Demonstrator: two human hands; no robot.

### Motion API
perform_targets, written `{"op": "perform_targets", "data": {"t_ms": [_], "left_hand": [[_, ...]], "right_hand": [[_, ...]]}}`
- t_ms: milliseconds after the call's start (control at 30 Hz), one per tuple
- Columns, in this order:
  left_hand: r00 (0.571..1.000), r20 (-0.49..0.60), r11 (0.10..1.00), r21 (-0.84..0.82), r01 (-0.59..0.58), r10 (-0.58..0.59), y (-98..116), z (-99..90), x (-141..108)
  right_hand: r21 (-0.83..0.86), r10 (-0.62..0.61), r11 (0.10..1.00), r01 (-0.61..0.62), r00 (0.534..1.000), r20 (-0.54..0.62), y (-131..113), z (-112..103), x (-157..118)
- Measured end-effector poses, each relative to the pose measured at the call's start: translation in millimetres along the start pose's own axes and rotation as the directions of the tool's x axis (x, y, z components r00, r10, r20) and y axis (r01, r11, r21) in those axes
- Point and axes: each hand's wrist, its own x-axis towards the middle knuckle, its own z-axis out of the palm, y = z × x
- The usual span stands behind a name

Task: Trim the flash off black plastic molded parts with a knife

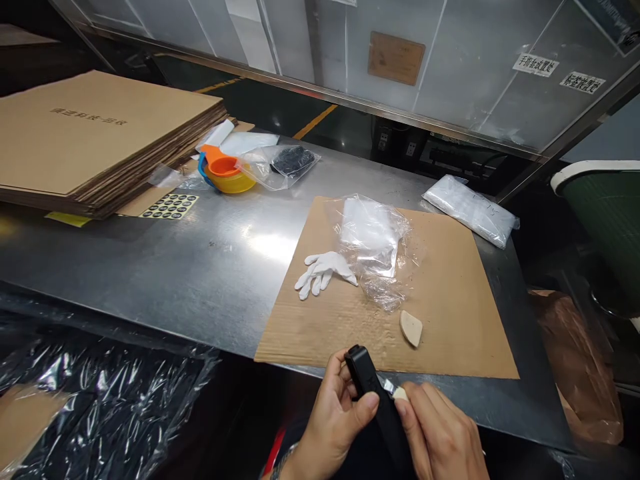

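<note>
Beyond the metal table point(200, 267), on a translucent panel point(460, 40), one label point(535, 65) is reading 手指套放置处, another label point(583, 83) 标签放置处. At the table's left, a cardboard stack point(110, 143) is showing 科技-回收 after blurred characters; at its right, a packet point(470, 210) is bearing handwriting, 15 or T5.

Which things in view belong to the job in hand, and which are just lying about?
Seemingly in use:
black part, in the left hand
small pale piece, in the right hand

Seemingly lying about:
white glove
clear plastic bag
sticker sheet
cardboard stack
pale wedge, role unclear
</note>
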Motion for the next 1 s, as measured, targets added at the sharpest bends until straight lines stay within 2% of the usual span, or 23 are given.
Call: {"op": "perform_targets", "data": {"t_ms": [400,700,1000], "left_hand": [[1.000,0.009,1.000,-0.001,-0.023,0.023,-10.4,-3.5,-0.4],[0.996,-0.083,0.998,-0.036,-0.043,0.040,-6.0,7.0,-2.2],[0.996,-0.087,0.998,-0.060,-0.033,0.028,-8.6,6.9,-5.3]], "right_hand": [[-0.003,-0.001,1.000,0.000,1.000,-0.008,2.2,1.9,0.0],[0.006,0.010,1.000,-0.010,1.000,0.004,2.3,1.6,-1.3],[0.046,0.038,0.998,-0.042,0.996,0.081,6.2,3.2,-1.7]]}}
